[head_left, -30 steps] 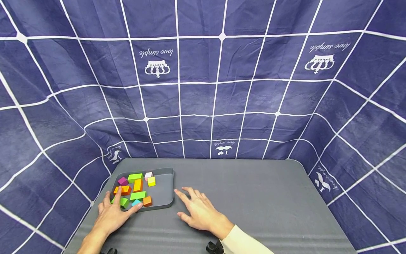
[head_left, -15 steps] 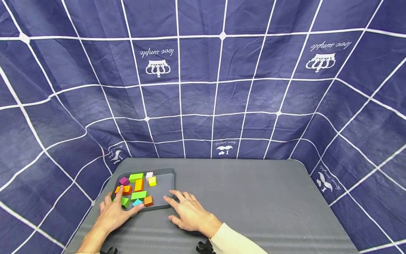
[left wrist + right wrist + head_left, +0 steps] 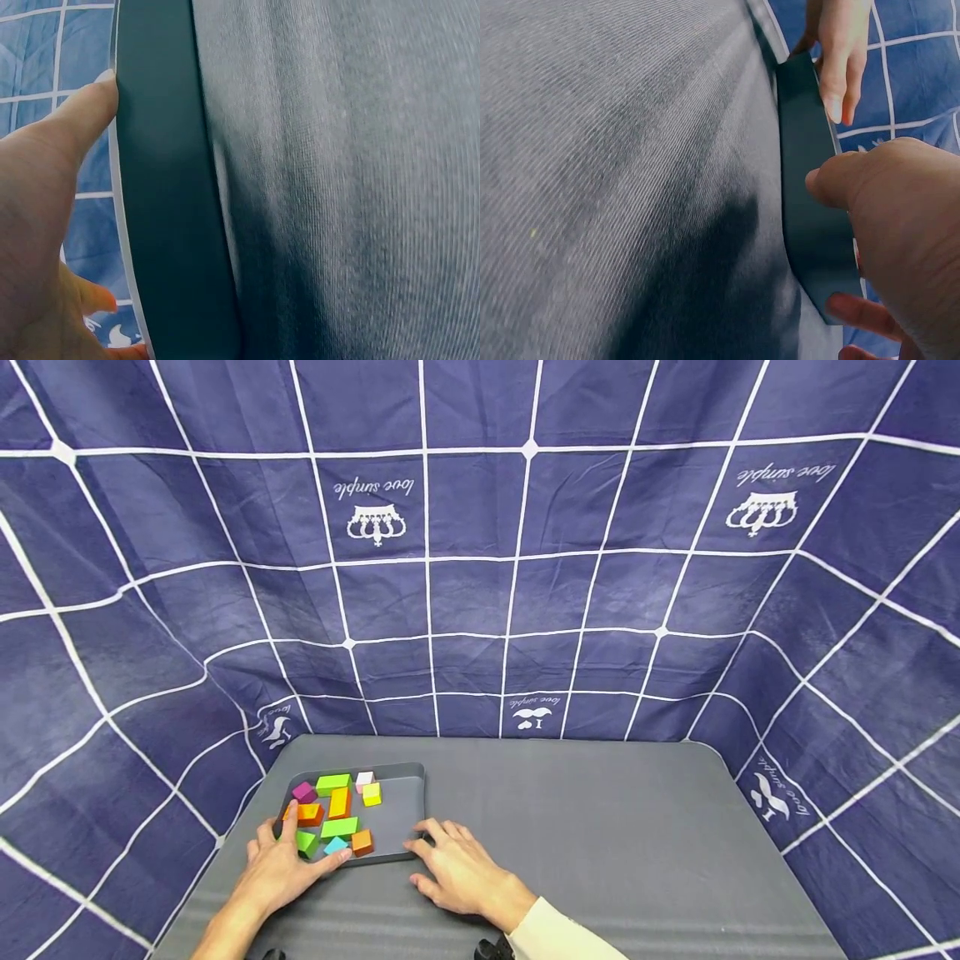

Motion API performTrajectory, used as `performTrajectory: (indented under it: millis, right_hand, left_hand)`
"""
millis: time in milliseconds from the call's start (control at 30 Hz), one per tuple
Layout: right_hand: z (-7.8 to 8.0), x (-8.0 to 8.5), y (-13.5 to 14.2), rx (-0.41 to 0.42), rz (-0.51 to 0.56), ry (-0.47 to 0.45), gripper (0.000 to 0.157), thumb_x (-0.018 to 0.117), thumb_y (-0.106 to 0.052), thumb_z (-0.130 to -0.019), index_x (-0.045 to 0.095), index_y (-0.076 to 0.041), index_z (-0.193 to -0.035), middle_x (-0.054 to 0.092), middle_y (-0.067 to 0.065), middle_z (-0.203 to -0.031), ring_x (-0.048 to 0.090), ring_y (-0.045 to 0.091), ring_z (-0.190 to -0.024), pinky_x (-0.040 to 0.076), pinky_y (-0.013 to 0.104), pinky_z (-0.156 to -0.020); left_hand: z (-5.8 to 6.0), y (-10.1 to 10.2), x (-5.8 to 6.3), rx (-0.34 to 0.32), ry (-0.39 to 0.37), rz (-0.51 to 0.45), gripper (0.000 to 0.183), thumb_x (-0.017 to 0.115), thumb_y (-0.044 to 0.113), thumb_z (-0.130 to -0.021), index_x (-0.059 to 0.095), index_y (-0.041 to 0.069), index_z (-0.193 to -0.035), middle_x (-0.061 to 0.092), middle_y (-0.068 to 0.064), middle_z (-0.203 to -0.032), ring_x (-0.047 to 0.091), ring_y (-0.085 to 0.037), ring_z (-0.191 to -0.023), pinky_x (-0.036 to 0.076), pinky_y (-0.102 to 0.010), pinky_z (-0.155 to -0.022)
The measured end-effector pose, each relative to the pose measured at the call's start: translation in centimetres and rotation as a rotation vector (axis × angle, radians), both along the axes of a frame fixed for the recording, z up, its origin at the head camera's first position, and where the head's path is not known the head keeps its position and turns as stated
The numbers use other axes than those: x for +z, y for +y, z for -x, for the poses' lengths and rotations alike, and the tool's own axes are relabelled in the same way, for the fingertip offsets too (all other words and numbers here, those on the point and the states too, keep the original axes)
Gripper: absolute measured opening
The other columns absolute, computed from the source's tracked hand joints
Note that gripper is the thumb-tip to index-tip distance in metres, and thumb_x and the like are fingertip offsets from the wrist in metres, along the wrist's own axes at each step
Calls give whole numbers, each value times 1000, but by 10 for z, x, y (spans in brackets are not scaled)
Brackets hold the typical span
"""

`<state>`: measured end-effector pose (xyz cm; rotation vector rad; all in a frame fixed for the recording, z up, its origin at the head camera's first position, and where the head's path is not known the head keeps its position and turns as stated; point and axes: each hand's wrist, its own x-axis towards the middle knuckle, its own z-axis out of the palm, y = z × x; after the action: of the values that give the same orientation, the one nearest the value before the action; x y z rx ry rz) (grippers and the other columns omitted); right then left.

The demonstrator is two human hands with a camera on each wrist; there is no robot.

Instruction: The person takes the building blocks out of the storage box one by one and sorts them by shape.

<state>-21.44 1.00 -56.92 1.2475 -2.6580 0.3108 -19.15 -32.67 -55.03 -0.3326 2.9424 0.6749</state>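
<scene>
In the head view a dark grey tray (image 3: 399, 814) lies at the left, holding coloured blocks. My left hand (image 3: 273, 872) spans its front-left corner with spread fingers, thumb at the front rim, index finger over an orange block (image 3: 311, 814). The left wrist view has that thumb's tip right at the rim of the tray wall (image 3: 169, 187). My right hand (image 3: 467, 872) is at the front-right corner, fingers extended over the right wall. In the right wrist view its thumb overlaps the tray's front wall (image 3: 804, 142), and its other fingertips are by the near corner.
Also in the tray are a purple block (image 3: 304, 792), green blocks (image 3: 333, 785), a pale pink cube (image 3: 364, 782), a yellow cube (image 3: 372, 794), a blue block (image 3: 336, 846) and a brownish-orange cube (image 3: 362, 842). The grey table (image 3: 585, 827) meets a blue gridded curtain (image 3: 555, 593).
The tray and blocks have shifted slightly right and nearer, together with the left hand. The right hand moved left to the tray's right-front corner.
</scene>
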Motion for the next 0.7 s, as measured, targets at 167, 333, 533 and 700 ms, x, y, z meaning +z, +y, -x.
performTrajectory:
  millis: [167, 333, 533, 700]
  right_hand:
    - [0, 1, 10, 0, 13, -20, 34, 74, -42, -115, 80, -27, -145, 65, -4, -157, 67, 17, -139, 58, 44, -120]
    - [-2, 2, 22, 4, 45, -5, 22, 77, -40, -114, 85, -29, -132, 70, -7, -143, 68, 13, -130, 60, 36, -109]
    - [-4, 5, 36, -9, 82, -1, 12, 78, -37, -113, 87, -31, -117, 71, -12, -125, 65, 8, -116, 59, 30, -98]
    - [-6, 7, 52, -24, 113, -10, 9, 79, -35, -113, 86, -31, -109, 71, -15, -116, 62, 5, -108, 55, 27, -91]
  left_hand:
    - [-1, 9, 2, -7, 26, 27, 157, 83, 92, -85, 3, 1, -185, 25, -51, -163, 40, -70, -141, 52, -88, -103]
    - [-3, 15, 1, -16, 27, 31, 160, 87, 91, -81, 5, 1, -185, 32, -47, -160, 47, -66, -138, 56, -84, -96]
    - [-4, 20, 1, -47, 37, 6, 165, 92, 88, -78, 7, -6, -184, 38, -41, -160, 52, -60, -139, 57, -80, -100]
    - [-1, 28, -7, -65, 47, -11, 168, 93, 90, -73, 12, -9, -183, 44, -38, -158, 57, -58, -139, 55, -78, -108]
